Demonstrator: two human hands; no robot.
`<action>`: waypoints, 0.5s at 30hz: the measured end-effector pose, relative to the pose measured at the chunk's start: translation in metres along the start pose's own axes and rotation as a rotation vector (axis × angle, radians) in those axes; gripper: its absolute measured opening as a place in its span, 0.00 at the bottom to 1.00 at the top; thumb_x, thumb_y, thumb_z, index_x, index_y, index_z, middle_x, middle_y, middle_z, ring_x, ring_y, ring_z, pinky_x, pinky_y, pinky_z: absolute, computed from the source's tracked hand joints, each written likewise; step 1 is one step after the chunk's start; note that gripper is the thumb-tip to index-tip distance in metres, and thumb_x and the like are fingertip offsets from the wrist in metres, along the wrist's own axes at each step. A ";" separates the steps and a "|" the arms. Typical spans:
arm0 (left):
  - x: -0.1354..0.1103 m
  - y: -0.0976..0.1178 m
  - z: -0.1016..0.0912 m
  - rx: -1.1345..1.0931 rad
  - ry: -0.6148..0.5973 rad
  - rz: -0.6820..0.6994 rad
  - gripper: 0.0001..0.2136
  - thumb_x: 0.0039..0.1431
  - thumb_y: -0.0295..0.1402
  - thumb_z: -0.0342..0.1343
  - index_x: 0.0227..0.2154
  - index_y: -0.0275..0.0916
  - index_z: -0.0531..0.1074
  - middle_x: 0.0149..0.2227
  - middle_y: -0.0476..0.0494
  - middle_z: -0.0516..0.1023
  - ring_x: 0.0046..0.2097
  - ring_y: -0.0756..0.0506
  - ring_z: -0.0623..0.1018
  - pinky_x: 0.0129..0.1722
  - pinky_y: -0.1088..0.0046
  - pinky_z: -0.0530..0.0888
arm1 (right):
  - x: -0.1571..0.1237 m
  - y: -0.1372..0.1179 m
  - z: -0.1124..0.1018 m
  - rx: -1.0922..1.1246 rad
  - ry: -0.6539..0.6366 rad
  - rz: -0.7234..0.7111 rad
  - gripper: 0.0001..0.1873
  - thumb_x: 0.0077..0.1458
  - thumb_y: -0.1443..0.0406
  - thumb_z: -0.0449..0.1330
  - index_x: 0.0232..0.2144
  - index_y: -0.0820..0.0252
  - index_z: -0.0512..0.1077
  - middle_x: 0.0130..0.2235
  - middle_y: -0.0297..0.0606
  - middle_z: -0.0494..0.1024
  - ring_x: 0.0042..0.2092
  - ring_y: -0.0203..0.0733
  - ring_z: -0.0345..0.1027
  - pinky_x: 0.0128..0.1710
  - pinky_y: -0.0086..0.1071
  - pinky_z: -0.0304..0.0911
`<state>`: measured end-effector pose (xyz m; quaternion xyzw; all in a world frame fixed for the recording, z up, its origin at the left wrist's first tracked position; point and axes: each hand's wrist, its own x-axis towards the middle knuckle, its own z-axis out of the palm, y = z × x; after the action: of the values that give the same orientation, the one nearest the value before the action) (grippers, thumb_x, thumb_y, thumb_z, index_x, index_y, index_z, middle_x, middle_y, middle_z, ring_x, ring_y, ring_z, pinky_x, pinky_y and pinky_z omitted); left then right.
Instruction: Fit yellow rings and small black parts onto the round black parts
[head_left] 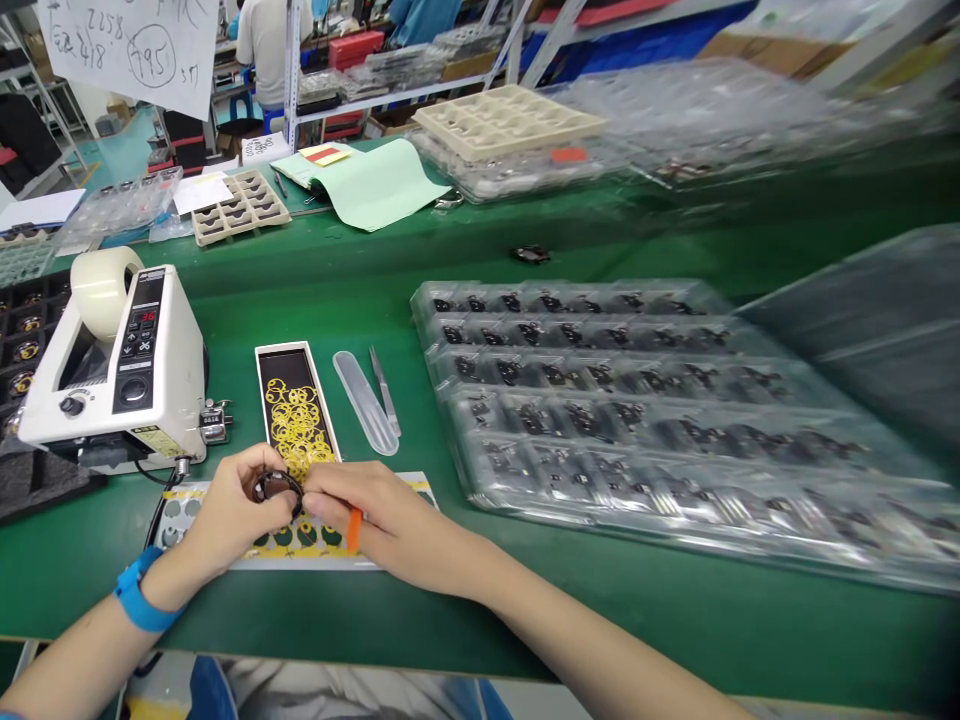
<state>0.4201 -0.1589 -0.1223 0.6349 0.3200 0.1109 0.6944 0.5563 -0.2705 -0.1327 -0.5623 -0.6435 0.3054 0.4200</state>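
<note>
My left hand [229,510] pinches a small black round part [276,487] just above a sticker sheet [300,535] lying on the green table. My right hand [382,520] meets it from the right, fingers closed on the same part, with an orange strip [354,529] showing under its fingers. Just beyond the hands lies a narrow black tray of yellow rings [296,410]. A blue band [136,600] sits on my left wrist.
A white tape dispenser [120,360] stands at the left with a small counter [215,421] beside it. Tweezers [384,390] and a clear plastic sleeve [365,402] lie right of the ring tray. A large clear blister tray of black parts [645,410] fills the right. Beige trays, papers and a person stand far behind.
</note>
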 end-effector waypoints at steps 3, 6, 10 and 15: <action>0.000 -0.001 0.000 -0.064 -0.003 -0.053 0.08 0.40 0.30 0.59 0.23 0.37 0.65 0.18 0.56 0.64 0.17 0.57 0.60 0.15 0.82 0.58 | 0.000 -0.001 0.000 0.054 -0.015 0.071 0.16 0.64 0.65 0.44 0.23 0.57 0.49 0.23 0.27 0.55 0.25 0.34 0.47 0.26 0.28 0.46; 0.000 0.001 0.000 -0.158 -0.003 -0.053 0.11 0.40 0.32 0.64 0.22 0.36 0.65 0.18 0.57 0.63 0.16 0.58 0.59 0.14 0.83 0.57 | 0.000 -0.002 -0.002 0.071 0.001 0.104 0.13 0.64 0.64 0.45 0.26 0.56 0.54 0.24 0.27 0.56 0.26 0.34 0.48 0.26 0.28 0.46; 0.000 0.003 -0.001 -0.187 -0.013 -0.040 0.15 0.40 0.36 0.68 0.22 0.35 0.67 0.17 0.56 0.65 0.16 0.57 0.62 0.15 0.83 0.59 | 0.001 -0.001 -0.004 0.072 0.016 0.080 0.10 0.63 0.65 0.46 0.28 0.56 0.56 0.24 0.27 0.56 0.26 0.33 0.49 0.26 0.27 0.47; 0.000 0.000 -0.002 -0.151 0.000 0.018 0.16 0.41 0.39 0.69 0.23 0.35 0.69 0.17 0.54 0.68 0.17 0.56 0.64 0.17 0.82 0.61 | 0.002 0.000 0.000 0.109 0.042 0.136 0.15 0.64 0.60 0.44 0.25 0.57 0.54 0.23 0.27 0.55 0.25 0.33 0.48 0.26 0.28 0.47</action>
<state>0.4192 -0.1574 -0.1222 0.5835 0.3053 0.1410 0.7392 0.5566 -0.2689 -0.1321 -0.5874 -0.5774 0.3556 0.4418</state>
